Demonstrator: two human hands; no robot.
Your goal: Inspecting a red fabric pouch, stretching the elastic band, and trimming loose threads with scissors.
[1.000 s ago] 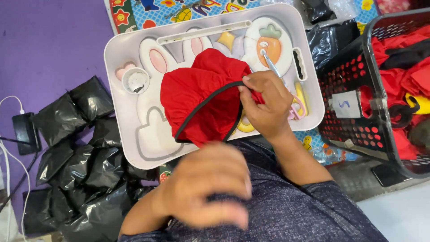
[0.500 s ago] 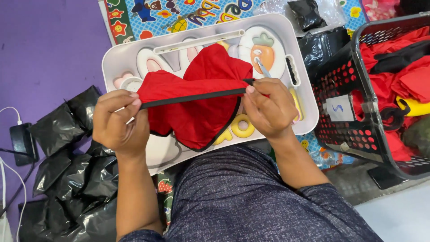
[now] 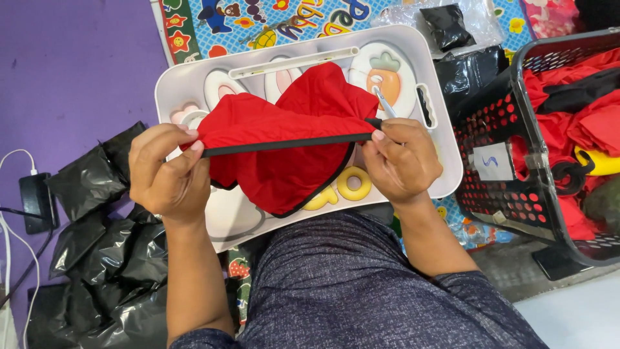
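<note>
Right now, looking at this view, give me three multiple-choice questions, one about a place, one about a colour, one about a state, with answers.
1. Where does the black basket stand relative to the white tray?
A. On the person's right of it
B. On the person's left of it
C. On top of it

2. What colour is the band along the edge of the red garment?
A. White
B. Yellow
C. Black

3. How is that band held?
A. Lying slack on the tray
B. Stretched straight between both hands
C. Rolled into a ball

Answers:
1. A, the basket sits just past the tray's right end.
2. C, a black strip runs along the red cloth.
3. B, the left hand and right hand each pinch one end with their fingers, and the band runs in a straight line between them.
</note>
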